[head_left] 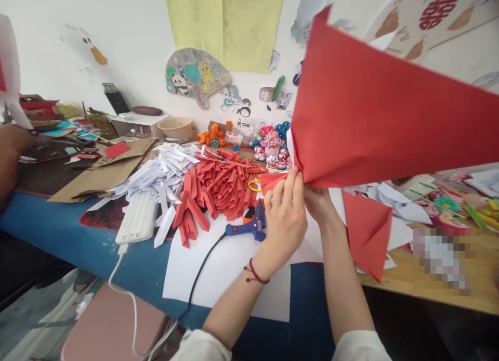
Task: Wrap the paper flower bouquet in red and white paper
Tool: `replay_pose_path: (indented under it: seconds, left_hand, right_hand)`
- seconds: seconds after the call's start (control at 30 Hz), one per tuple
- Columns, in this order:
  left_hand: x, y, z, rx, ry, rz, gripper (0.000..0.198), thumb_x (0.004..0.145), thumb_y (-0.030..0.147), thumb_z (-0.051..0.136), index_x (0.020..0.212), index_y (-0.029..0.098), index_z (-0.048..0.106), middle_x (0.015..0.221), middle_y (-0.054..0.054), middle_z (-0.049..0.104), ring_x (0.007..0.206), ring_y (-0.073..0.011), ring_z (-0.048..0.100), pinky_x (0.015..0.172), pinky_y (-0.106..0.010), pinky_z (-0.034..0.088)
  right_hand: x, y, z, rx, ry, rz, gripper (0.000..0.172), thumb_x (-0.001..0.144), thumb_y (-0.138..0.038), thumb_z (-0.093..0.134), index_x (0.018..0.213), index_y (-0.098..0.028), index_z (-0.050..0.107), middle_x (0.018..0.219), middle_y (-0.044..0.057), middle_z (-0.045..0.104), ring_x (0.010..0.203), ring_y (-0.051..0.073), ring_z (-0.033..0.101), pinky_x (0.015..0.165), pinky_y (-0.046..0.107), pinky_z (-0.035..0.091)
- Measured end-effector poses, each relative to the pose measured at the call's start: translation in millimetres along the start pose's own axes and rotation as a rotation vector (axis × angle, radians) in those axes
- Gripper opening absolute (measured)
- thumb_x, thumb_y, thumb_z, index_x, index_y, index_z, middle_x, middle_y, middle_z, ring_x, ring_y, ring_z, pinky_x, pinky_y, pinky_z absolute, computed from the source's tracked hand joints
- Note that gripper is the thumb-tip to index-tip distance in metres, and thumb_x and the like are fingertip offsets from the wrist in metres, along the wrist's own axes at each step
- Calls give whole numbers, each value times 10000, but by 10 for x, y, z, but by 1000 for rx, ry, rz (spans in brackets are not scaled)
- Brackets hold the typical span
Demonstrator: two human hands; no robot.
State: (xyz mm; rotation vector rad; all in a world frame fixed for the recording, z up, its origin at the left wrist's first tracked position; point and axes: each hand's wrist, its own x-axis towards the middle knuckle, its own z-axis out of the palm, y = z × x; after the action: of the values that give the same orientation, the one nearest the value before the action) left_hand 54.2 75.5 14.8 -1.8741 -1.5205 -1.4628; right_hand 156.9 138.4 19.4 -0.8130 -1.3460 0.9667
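Observation:
A large red paper sheet (382, 106) is raised over the right half of the desk, one corner pointing up. My left hand (286, 210), a dark red cord bracelet at its wrist, pinches the sheet's lower left edge, where a folded strip juts left. Close beside it, my right hand (317, 202) grips the same edge from below; the paper hides most of its fingers. Just left of my left hand lies a blue glue gun (249, 227) on white paper (230, 278). A yellow scissors handle (254, 185) shows near the folded strip.
Folded red paper pieces (226, 187) and white ones (152, 168) are heaped on the blue desk (50, 226). A white power bank (137, 218) trails a cable. More red paper (368, 231) lies at right. Another person's hand (15, 147) is at far left.

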Motion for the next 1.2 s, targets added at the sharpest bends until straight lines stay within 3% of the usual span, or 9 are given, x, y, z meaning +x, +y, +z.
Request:
replay_pose_path:
  seconds: [0.13,0.27,0.5,0.63,0.8,0.97,1.2]
  left_hand:
    - [165,-25,10,-215,-39,-118,469,920,125,460,1381,188,508,1329,-106,657,1239,-238,551,1064,-412,350]
    - [326,-69,27,-385,-28,-215,410,847,123,552,1251,192,565,1211,-110,671,1197,-256,555,1070,-438,345]
    - [414,-147,149,-508,-88,-283,417,799,85,554,1196,209,583,1231,-104,659,1212,-276,551,1078,-462,363]
    - [418,-200,236,-627,-100,-338,429,765,93,585,1173,224,613,1184,-89,677,1162,-277,590,1040,-457,419]
    - [446,-260,328,-872,-126,-390,426,744,101,591,1153,207,640,1180,-89,692,1182,-260,610,1045,-420,449]
    - [483,-219,304,-1135,-179,-467,464,730,86,577,1181,183,624,1240,-101,683,1248,-248,590,1064,-383,450]
    - [505,-164,287,-1182,-222,-553,491,718,130,585,1205,190,612,1264,-111,680,1202,-259,624,991,-370,506]
  right_hand:
    - [91,26,31,2,-5,-44,394,802,-366,743,1158,-217,661,1204,80,712,1134,249,668,1025,422,527]
    - [154,-7,69,-169,77,-120,450,784,-441,739,1157,-205,656,1110,86,724,951,233,698,887,406,568]
    - [195,42,94,-501,180,-205,395,864,-529,608,1024,-182,706,923,95,733,747,211,670,748,364,560]
    - [213,138,30,-875,238,-415,289,928,-412,539,991,-213,740,850,86,730,806,249,674,809,403,544]
    - [213,200,-5,-1329,235,-572,314,927,-153,500,1111,-226,745,1029,141,744,963,302,692,891,451,526]
    - [214,221,32,-1528,219,-654,302,930,-110,494,1042,-176,766,940,162,743,876,290,703,856,443,541]
    - [203,358,20,-1575,258,-715,329,915,-99,516,1146,-192,731,937,135,740,894,273,674,877,444,522]
